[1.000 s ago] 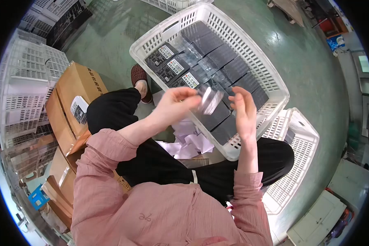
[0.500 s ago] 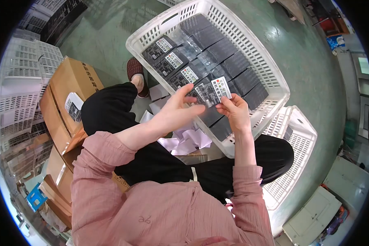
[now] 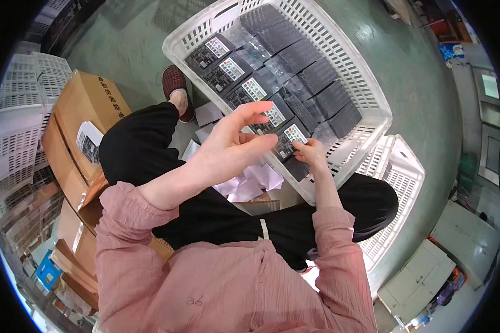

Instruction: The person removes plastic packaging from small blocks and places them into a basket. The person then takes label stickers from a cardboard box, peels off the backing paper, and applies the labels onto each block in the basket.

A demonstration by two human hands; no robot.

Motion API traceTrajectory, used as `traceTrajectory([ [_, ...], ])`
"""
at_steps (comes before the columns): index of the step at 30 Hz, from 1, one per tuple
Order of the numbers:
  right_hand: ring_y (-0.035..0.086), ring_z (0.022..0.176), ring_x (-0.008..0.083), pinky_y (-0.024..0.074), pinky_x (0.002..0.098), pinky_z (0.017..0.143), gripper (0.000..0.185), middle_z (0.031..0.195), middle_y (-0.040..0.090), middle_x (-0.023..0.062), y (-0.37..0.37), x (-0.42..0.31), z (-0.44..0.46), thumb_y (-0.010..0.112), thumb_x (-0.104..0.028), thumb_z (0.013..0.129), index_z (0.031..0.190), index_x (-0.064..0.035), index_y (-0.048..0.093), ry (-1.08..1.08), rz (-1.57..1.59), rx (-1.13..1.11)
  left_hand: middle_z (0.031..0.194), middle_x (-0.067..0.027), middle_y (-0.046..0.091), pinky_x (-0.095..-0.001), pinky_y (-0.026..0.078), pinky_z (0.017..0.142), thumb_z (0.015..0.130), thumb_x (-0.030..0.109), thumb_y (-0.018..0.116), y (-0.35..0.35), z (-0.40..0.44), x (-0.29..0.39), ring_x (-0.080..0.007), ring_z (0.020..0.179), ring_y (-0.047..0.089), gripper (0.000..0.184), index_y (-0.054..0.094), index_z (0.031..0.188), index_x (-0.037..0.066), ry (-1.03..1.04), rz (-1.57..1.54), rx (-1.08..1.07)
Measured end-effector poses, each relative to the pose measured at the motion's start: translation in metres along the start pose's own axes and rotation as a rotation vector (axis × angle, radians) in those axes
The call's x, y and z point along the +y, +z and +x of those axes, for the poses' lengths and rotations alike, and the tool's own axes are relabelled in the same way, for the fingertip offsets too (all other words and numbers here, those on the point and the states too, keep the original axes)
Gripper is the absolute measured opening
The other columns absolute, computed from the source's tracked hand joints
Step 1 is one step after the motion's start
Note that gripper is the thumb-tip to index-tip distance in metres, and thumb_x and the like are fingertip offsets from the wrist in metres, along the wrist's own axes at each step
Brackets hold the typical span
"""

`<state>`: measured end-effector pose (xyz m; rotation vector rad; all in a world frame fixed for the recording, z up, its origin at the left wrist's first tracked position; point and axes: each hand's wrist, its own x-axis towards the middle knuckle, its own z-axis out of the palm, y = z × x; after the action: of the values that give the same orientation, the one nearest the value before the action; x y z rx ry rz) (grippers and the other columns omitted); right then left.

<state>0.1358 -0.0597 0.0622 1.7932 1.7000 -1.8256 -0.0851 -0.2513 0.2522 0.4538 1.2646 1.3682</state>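
1. A small black-and-white printed card with coloured dots (image 3: 291,136) was seen lowered onto shiny black wrapped packs (image 3: 300,58), at the near end of a row of similar cards (image 3: 253,89).
2. Its near edge was pinched by the right hand (image 3: 313,154).
3. Half a second earlier, it had been held higher; its placement was now apparently almost finished.
4. The left hand (image 3: 233,136) was held nearby, empty, its thumb and fingers spread.
5. Everything was contained by a white slotted plastic crate (image 3: 353,69), with crumpled lavender paper (image 3: 253,183) beside it.
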Motion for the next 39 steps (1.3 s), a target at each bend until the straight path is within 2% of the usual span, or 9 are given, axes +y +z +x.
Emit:
traceTrajectory([
  [7, 0.064, 0.067, 0.0133, 0.0523, 0.0257, 0.059, 0.036, 0.081, 0.066, 0.0066, 0.001, 0.004, 0.008, 0.075, -0.022, 0.079, 0.101, 0.0041, 0.065, -0.041, -0.019, 0.002, 0.129, -0.0100, 0.049, -0.0262, 0.044, 0.091, 0.092, 0.009, 0.062, 0.000, -0.001, 0.001, -0.0080, 0.099, 0.054, 0.052, 0.043, 0.141, 0.007, 0.009, 0.036, -0.017],
  [13, 0.064, 0.071, 0.0130, 0.0524, 0.0257, 0.063, 0.039, 0.084, 0.065, 0.0063, 0.002, 0.001, 0.008, 0.075, -0.025, 0.082, 0.106, 0.0034, 0.063, -0.026, -0.067, -0.012, 0.129, -0.0058, 0.052, -0.0269, 0.043, 0.093, 0.092, 0.008, 0.062, 0.001, 0.002, -0.003, -0.0105, 0.117, 0.049, 0.049, 0.047, 0.138, 0.005, 0.029, 0.078, -0.025],
  [15, 0.064, 0.071, 0.0131, 0.0524, 0.0259, 0.063, 0.039, 0.084, 0.065, 0.0066, 0.003, 0.000, 0.007, 0.075, -0.025, 0.082, 0.106, 0.0035, 0.063, -0.021, -0.077, -0.007, 0.125, -0.0100, 0.050, -0.0213, 0.046, 0.071, 0.088, 0.011, 0.066, 0.001, 0.003, -0.005, -0.0075, 0.086, 0.058, 0.053, 0.046, 0.138, 0.008, 0.046, 0.089, -0.031],
  [25, 0.067, 0.064, 0.0148, 0.0521, 0.0283, 0.054, 0.035, 0.078, 0.069, 0.0085, 0.006, 0.011, 0.020, 0.076, -0.027, 0.080, 0.095, 0.0033, 0.067, -0.083, -0.210, 0.091, 0.123, -0.0086, 0.052, -0.0218, 0.048, 0.073, 0.089, 0.010, 0.065, 0.000, 0.002, -0.002, -0.0079, 0.089, 0.058, 0.051, 0.048, 0.137, 0.007, 0.059, 0.058, -0.022],
  [27, 0.067, 0.058, 0.0146, 0.0512, 0.0304, 0.050, 0.036, 0.071, 0.069, 0.0097, 0.006, 0.006, 0.021, 0.078, -0.031, 0.077, 0.084, 0.0027, 0.069, -0.113, -0.346, 0.140, 0.130, -0.0048, 0.054, -0.0277, 0.043, 0.097, 0.091, 0.006, 0.062, -0.006, -0.001, 0.011, -0.0129, 0.123, 0.048, 0.048, 0.048, 0.136, 0.003, 0.124, 0.034, -0.016],
  [30, 0.069, 0.069, 0.0346, 0.0513, 0.0456, 0.066, 0.055, 0.067, 0.068, 0.0178, -0.007, -0.017, 0.011, 0.074, -0.052, 0.074, 0.078, 0.0024, 0.071, -0.112, -0.900, 0.134, 0.129, -0.0093, 0.059, -0.0318, 0.046, 0.096, 0.093, 0.007, 0.057, -0.041, -0.014, 0.055, -0.0168, 0.117, 0.056, 0.039, 0.053, 0.131, 0.001, 0.377, 0.013, 0.284],
  [34, 0.069, 0.069, 0.0325, 0.0515, 0.0440, 0.063, 0.059, 0.072, 0.068, 0.0188, 0.011, -0.017, 0.001, 0.069, -0.056, 0.079, 0.082, 0.0038, 0.070, -0.360, -0.999, 0.341, 0.119, -0.0080, 0.062, -0.0255, 0.047, 0.088, 0.092, 0.010, 0.061, -0.136, -0.053, 0.068, -0.0140, 0.106, 0.059, 0.033, 0.059, 0.123, 0.000, 0.848, 0.130, 0.939],
  [36, 0.069, 0.065, 0.0232, 0.0512, 0.0366, 0.058, 0.052, 0.076, 0.069, 0.0163, 0.019, -0.008, 0.015, 0.068, -0.047, 0.084, 0.088, 0.0045, 0.068, -0.174, -0.493, -0.055, 0.118, -0.0113, 0.062, -0.0306, 0.047, 0.091, 0.090, 0.011, 0.062, -0.216, -0.075, 0.030, -0.0181, 0.110, 0.059, 0.036, 0.058, 0.123, -0.002, 0.781, 0.471, 1.216],
  [39, 0.066, 0.066, 0.0182, 0.0506, 0.0327, 0.060, 0.034, 0.082, 0.070, 0.0135, 0.028, -0.014, 0.013, 0.065, -0.028, 0.090, 0.098, 0.0048, 0.063, -0.044, -0.086, -0.173, 0.113, -0.0239, 0.061, -0.0418, 0.046, 0.095, 0.082, 0.025, 0.069, -0.316, -0.122, -0.052, -0.0355, 0.110, 0.058, 0.048, 0.059, 0.118, -0.004, 0.423, 1.026, 1.569],
])
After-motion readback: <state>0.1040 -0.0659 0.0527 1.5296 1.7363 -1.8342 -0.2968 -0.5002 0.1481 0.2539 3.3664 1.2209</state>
